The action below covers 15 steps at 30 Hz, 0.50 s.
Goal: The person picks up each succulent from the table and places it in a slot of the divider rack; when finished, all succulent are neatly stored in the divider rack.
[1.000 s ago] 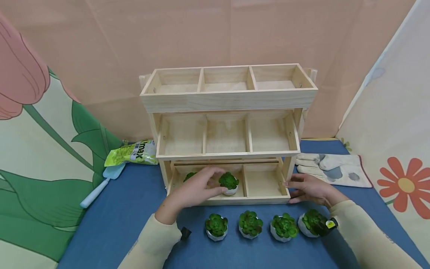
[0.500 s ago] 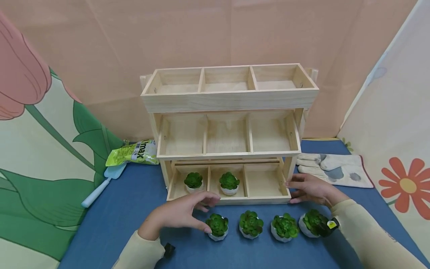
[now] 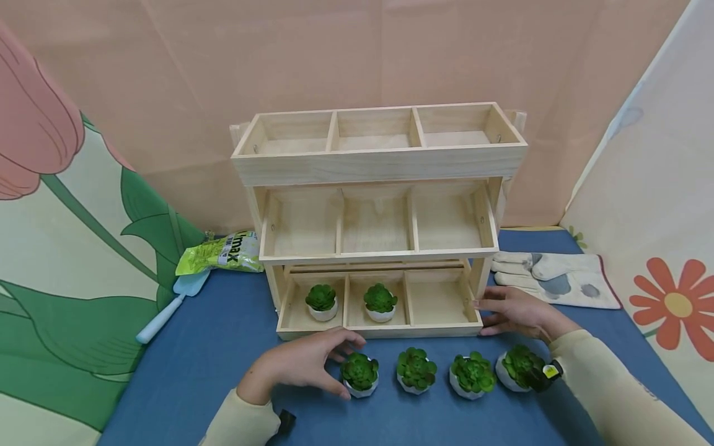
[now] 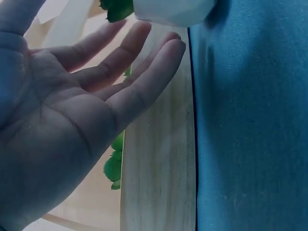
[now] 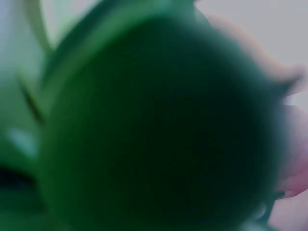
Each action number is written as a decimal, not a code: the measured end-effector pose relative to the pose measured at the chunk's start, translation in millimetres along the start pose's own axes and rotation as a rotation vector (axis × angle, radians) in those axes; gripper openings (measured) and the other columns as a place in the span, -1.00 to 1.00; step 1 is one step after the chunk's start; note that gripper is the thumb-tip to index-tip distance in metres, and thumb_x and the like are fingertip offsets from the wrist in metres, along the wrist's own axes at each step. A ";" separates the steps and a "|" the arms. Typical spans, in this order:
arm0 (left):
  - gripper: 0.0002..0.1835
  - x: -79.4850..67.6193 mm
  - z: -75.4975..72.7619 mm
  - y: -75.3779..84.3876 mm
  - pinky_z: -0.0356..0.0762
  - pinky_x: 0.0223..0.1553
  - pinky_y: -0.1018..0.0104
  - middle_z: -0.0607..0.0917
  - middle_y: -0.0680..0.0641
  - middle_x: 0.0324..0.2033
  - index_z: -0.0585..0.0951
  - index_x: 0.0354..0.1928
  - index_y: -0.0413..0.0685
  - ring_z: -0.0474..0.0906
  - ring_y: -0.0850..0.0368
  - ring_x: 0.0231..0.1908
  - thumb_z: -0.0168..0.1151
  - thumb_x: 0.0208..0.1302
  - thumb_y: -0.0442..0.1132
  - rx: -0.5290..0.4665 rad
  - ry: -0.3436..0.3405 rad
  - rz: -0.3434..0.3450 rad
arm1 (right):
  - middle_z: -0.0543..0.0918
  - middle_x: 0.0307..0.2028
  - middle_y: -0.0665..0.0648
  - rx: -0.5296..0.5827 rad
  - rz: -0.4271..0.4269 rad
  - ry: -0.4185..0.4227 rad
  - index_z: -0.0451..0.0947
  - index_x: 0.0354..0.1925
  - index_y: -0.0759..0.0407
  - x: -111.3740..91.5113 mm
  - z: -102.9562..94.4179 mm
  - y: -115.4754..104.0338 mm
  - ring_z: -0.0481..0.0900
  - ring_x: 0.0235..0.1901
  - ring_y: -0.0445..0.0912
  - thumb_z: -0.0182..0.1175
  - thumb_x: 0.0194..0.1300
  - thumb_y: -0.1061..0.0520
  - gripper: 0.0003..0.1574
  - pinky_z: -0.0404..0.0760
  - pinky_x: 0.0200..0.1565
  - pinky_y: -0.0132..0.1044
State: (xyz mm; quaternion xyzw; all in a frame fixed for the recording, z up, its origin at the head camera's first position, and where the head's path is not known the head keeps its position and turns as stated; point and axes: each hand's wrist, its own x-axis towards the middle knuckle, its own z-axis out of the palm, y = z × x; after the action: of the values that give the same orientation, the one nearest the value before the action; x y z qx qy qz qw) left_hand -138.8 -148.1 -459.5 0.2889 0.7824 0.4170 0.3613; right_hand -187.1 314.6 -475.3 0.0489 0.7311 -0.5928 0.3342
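In the head view my left hand [image 3: 309, 365] is beside the leftmost potted succulent [image 3: 359, 373] of the front row, thumb and fingers spread around its near side. The left wrist view shows those fingers extended below a white pot [image 4: 173, 10], with a small gap between. My right hand [image 3: 515, 314] touches the right end of the wooden planter shelf's bottom tray [image 3: 385, 333]. Two succulents in white pots stand in this tray, one in the left compartment [image 3: 321, 302] and one in the middle [image 3: 380, 302]. A blurred green leaf [image 5: 159, 125] covers most of the right wrist view.
Three more potted succulents [image 3: 416, 370] continue the front row rightward on the blue cloth [image 3: 212, 365]; the last is beside my right sleeve. Two upper trays [image 3: 379, 168] overhang the bottom one. Left lie a green bag [image 3: 220, 254] and a blue trowel [image 3: 167, 313]; right, white gloves [image 3: 552, 282].
My left hand has let go of the succulent in the middle compartment and moved down toward the front row's leftmost pot. My right hand has stayed at the tray's end.
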 end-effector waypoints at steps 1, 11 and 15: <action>-0.08 0.5 0.4 -0.3 0.62 0.38 0.24 0.49 -0.05 0.49 0.38 0.55 0.05 0.54 0.01 0.39 0.65 0.20 -0.12 -0.004 -0.002 -0.006 | 0.25 0.54 0.63 -0.001 -0.003 -0.002 -0.15 0.69 0.40 0.3 -0.1 0.1 0.75 0.19 0.22 0.18 0.64 -0.03 0.06 0.83 0.11 0.03; -0.15 3.6 4.6 -7.7 0.57 0.42 0.22 0.48 0.04 0.47 0.40 0.51 0.14 0.51 0.04 0.41 0.63 0.23 -0.12 0.003 -0.012 -0.018 | 0.23 0.56 0.62 0.002 -0.008 -0.006 -0.17 0.70 0.39 1.2 0.3 1.1 0.76 0.19 0.22 0.19 0.63 -0.04 0.08 0.83 0.12 0.04; -0.19 5.5 6.5 -11.2 0.55 0.43 0.29 0.47 0.11 0.45 0.42 0.48 0.24 0.49 0.10 0.43 0.62 0.24 -0.11 0.020 -0.020 -0.011 | 0.22 0.56 0.62 -0.002 -0.010 -0.004 -0.17 0.70 0.39 1.5 -0.1 2.0 0.77 0.17 0.20 0.19 0.63 -0.04 0.08 0.83 0.11 0.04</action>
State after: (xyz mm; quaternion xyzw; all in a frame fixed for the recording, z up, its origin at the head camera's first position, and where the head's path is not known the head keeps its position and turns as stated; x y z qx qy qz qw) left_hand -138.4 -146.5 -473.5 0.2923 0.7844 0.4043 0.3685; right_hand -187.4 314.8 -477.8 0.0436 0.7311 -0.5940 0.3327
